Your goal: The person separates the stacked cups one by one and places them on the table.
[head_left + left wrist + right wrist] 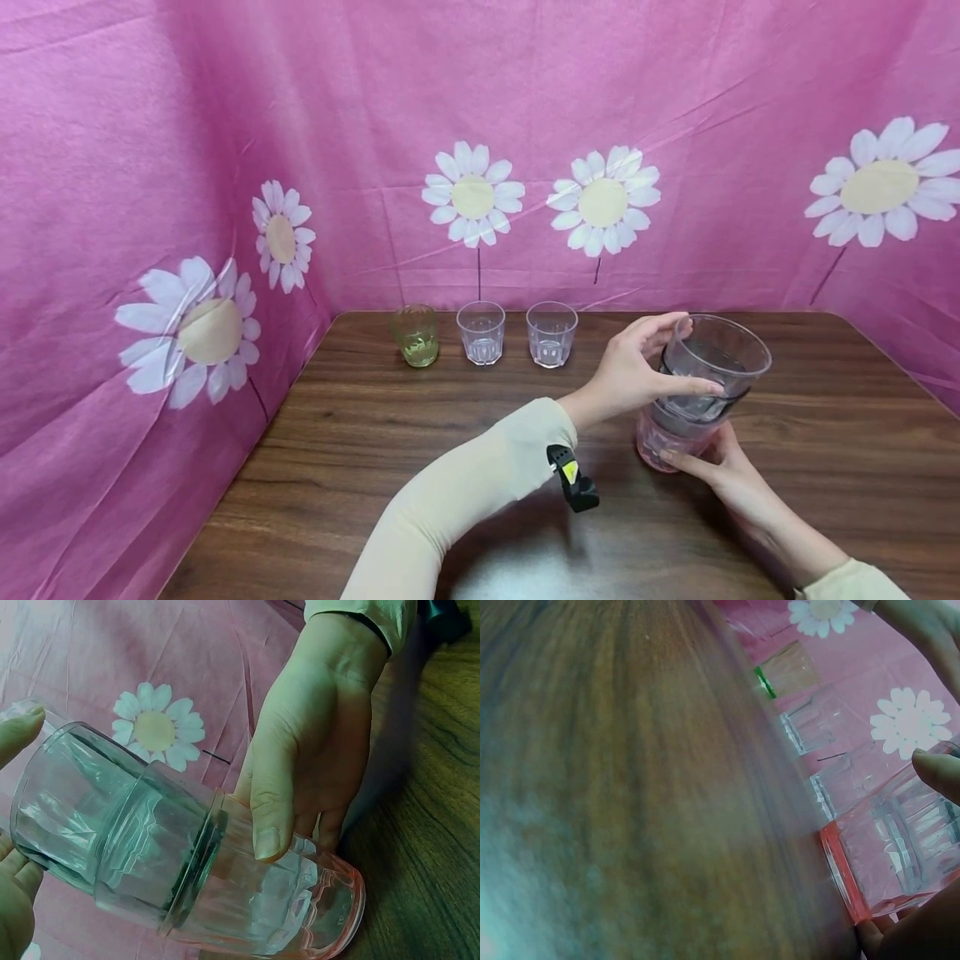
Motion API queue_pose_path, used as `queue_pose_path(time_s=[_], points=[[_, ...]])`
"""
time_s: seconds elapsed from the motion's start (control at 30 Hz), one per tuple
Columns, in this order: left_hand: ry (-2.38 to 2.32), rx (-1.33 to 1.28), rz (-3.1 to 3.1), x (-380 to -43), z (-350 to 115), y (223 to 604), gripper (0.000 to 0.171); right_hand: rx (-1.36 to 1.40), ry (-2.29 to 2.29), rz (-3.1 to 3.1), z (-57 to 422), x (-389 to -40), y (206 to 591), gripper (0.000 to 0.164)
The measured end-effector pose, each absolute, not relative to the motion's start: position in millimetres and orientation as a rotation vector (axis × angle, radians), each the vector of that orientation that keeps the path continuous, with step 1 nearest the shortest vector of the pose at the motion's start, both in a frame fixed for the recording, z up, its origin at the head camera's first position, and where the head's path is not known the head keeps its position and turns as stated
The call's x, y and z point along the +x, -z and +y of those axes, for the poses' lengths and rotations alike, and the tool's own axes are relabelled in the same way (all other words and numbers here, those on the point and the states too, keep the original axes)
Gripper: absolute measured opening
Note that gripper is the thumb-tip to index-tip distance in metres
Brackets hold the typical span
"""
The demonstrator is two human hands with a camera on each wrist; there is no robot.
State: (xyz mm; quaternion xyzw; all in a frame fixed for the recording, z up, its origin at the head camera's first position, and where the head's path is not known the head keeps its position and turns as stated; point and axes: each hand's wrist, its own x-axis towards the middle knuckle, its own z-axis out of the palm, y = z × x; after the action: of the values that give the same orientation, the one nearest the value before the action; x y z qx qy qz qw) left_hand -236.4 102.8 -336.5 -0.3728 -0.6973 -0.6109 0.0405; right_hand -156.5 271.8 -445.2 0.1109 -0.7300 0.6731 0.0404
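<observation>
On the right of the head view, a tilted stack of nested tumblers stands between both hands. Its lowest is a pink tumbler (pixel 652 442), with smoky grey tumblers (pixel 678 421) above it and a clear tumbler (pixel 723 342) on top. My left hand (pixel 637 367) grips the upper part of the stack, thumb across the near side. Lower down, my right hand (pixel 731 475) holds the pink tumbler, its thumb (pixel 268 825) on the wall in the left wrist view. Whether the pink base (pixel 844 874) touches the table, I cannot tell.
Along the table's back edge stand a green tumbler (pixel 417 337) and two clear tumblers, one in the middle (pixel 482 335) and one to its right (pixel 552 335). The wooden table (pixel 337 467) meets a pink flowered cloth (pixel 360 167) behind and at the sides.
</observation>
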Motion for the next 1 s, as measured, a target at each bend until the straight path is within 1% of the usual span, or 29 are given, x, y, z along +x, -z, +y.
queue_pose_path(time_s=[0.47,0.7,0.83,1.0], points=[[1.882,-1.175,-2.06,-237.4,102.6,333.4,0.08,0.325,-2.054,-2.243,272.8,-156.1,446.4,0.071],[1.845,-1.173,-2.057,-237.1,102.5,338.4,0.079,0.295,-2.044,-2.252,271.1,-156.8,446.2,0.072],[1.817,-1.177,-2.036,-238.1,102.1,340.4,0.079,0.311,-2.039,-2.246,270.5,-156.6,446.6,0.073],[1.891,-1.213,-1.963,-241.3,100.5,336.4,0.077,0.345,-2.045,-2.231,271.3,-155.9,446.2,0.072]])
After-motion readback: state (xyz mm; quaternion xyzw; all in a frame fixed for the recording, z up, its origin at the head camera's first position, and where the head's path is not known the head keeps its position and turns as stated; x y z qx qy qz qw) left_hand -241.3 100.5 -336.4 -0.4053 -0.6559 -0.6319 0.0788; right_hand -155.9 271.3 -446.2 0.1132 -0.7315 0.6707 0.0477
